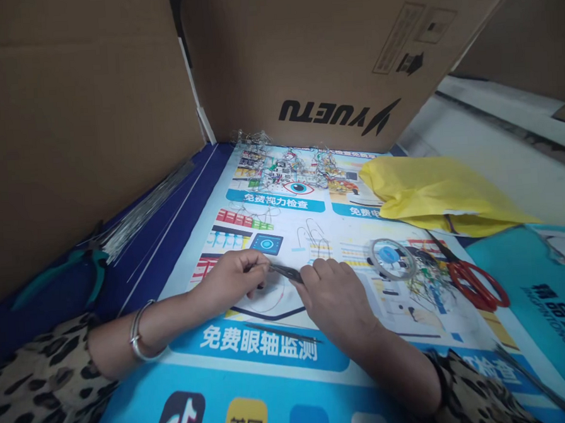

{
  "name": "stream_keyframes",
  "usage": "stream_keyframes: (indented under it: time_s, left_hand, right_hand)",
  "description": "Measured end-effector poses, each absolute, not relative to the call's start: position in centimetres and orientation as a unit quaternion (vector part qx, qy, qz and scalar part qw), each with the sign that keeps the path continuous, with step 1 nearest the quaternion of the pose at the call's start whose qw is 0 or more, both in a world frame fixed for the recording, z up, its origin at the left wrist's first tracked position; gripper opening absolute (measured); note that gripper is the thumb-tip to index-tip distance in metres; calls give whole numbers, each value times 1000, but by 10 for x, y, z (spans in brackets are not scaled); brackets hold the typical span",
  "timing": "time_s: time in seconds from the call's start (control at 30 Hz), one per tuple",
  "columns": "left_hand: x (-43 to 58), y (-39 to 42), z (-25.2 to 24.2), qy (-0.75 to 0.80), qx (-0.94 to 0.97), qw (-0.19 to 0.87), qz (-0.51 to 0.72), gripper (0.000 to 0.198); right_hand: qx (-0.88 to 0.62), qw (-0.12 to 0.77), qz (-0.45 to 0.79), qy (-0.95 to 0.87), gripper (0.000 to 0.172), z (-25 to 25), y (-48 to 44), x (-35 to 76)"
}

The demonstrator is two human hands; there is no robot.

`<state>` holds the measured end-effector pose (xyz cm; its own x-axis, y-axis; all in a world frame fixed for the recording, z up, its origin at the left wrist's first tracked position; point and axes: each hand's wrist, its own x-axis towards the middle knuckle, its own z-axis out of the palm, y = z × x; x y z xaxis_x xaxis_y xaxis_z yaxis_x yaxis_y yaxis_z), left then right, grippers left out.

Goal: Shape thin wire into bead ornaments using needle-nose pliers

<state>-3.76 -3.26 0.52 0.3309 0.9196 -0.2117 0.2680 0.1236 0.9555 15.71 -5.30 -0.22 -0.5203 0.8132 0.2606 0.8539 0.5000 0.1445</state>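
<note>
My right hand (334,297) is wrapped round a slim dark tool (287,272) whose narrow end points left; its handle is hidden in my palm, so I cannot tell its exact kind. At that narrow end the fingertips of my left hand (241,277) are pinched together. What they grip is too small to make out. A faint thin wire curves below my left fingers. Just beyond the hands lie several bent wire pieces (315,235). Thin dark strands (282,333) rest on the printed sheet (272,379) beneath my hands.
Straight wires (145,209) and teal-handled pliers (96,265) lie left. Tangled wire pieces (325,165) sit at the back by a cardboard panel (274,54). Right are a clear tape roll (393,258), red-handled scissors (478,284), a yellow bag (433,188) and a teal bag (512,256).
</note>
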Motion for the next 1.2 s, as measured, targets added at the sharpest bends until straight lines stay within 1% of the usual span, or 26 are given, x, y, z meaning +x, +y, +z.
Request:
stream_keyframes:
  time_s: [0.37, 0.63, 0.9, 0.97, 1.07, 1.13, 1.2]
  left_hand:
    - [-35, -34, 6, 519, 594, 539, 296, 13]
    - [-36, -34, 7, 518, 590, 543, 299, 14]
    - [-36, -34, 5, 521, 582, 550, 294, 10]
    - [-37, -33, 4, 517, 578, 562, 289, 10]
    - [-38, -33, 4, 507, 569, 580, 286, 13]
    - [-38, -32, 6, 501, 577, 582, 278, 14]
    - [-38, -32, 7, 491, 600, 577, 258, 15]
  right_hand:
    - [-484, 68, -127, -863, 13, -1, -54, 154]
    - [-489, 54, -128, -861, 6, -1, -56, 154]
    - [-491, 56, -104, -863, 13, -2, -54, 155]
    - [-494, 60, -65, -865, 15, -1, -52, 158]
    - [-511, 88, 51, -854, 16, 3, -48, 164]
    - [-528, 136, 145, -826, 15, 8, -45, 166]
    - [-534, 199, 226, -790, 11, 14, -42, 163]
